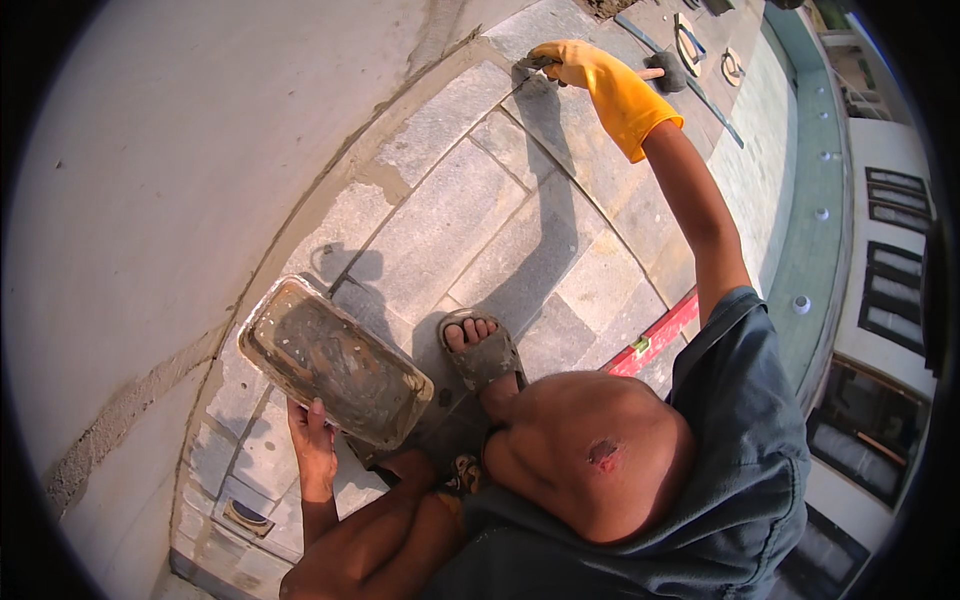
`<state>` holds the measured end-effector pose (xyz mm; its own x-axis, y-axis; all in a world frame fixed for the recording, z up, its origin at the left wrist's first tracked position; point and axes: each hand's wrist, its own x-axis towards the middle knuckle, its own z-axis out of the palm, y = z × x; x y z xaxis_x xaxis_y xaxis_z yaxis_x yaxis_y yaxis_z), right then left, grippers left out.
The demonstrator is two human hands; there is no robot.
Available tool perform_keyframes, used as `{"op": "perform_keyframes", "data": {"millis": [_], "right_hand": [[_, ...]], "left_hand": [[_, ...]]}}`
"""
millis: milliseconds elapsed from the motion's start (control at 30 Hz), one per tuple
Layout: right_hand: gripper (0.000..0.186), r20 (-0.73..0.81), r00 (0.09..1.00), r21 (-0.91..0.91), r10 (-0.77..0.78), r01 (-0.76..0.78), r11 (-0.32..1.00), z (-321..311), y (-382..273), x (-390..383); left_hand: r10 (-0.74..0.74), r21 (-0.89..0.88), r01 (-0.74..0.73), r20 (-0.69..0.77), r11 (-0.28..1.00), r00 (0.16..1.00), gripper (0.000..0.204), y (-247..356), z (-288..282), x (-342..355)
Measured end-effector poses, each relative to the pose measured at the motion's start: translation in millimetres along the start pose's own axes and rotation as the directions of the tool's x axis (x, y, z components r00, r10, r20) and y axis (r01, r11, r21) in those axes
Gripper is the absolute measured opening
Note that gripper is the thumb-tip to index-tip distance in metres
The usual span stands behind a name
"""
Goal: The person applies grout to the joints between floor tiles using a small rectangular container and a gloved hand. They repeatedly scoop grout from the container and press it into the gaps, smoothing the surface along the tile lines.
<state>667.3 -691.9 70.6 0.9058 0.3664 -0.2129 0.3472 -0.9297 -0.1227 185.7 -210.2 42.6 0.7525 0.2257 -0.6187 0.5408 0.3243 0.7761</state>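
Note:
My bare left hand (314,440) is closed on the lower edge of a rectangular plastic tray (420,425), tilted and smeared with wet grey mortar. Far ahead, my right hand (572,62) wears an orange rubber glove and is closed at the paving by the wall. A small dark grey thing (529,66) shows at its fingertips; its kind is unclear. Under both arms run grey stone slabs (450,205) with narrow joints. A band of grey mortar (325,185) follows the wall's foot, with wet smears on the slabs near it.
A pale wall (200,130) curves along the left. By the gloved arm lie a black-headed mallet (668,72), a long blue bar (712,112) and sandals (689,45). A red spirit level (655,340) rests beside my knee. A small dark-topped block (248,517) lies lower left.

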Motion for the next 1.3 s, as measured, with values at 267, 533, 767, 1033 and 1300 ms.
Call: {"op": "perform_keyframes", "data": {"millis": [267, 533, 767, 1033, 1300], "right_hand": [[0.046, -0.042, 0.995, -0.057, -0.09, 0.088, 0.995, 13.1, -3.9, 28.9], [0.048, 0.157, 0.984, -0.122, -0.08, 0.1, 0.988, 10.5, 8.7, 6.4], [0.046, 0.085, 0.986, 0.179, 0.145, -0.158, 0.971, 6.5, -5.6, -6.0], [0.044, 0.029, 0.986, -0.075, 0.166, -0.163, 0.984, 52.8, -37.5, -34.1], [0.046, 0.014, 0.972, -0.041, -0.236, 0.236, 0.971, 59.4, -39.8, -49.4]], "left_hand": [[0.022, 0.042, -0.021, -0.03, 0.999, 0.999, 0.046, -2.1, 2.5, -0.1], [0.006, -0.017, -0.006, 0.004, 1.0, 1.0, 0.051, -2.5, 5.5, 1.8], [0.01, 0.012, -0.009, -0.027, 1.0, 1.0, 0.054, -1.8, 1.4, 0.4], [-0.072, 0.043, 0.071, 0.011, 0.997, 0.997, 0.056, 1.1, 1.1, 4.8], [0.061, -0.081, -0.057, 0.052, 0.995, 0.997, 0.047, -0.5, 14.2, -1.1]]}}
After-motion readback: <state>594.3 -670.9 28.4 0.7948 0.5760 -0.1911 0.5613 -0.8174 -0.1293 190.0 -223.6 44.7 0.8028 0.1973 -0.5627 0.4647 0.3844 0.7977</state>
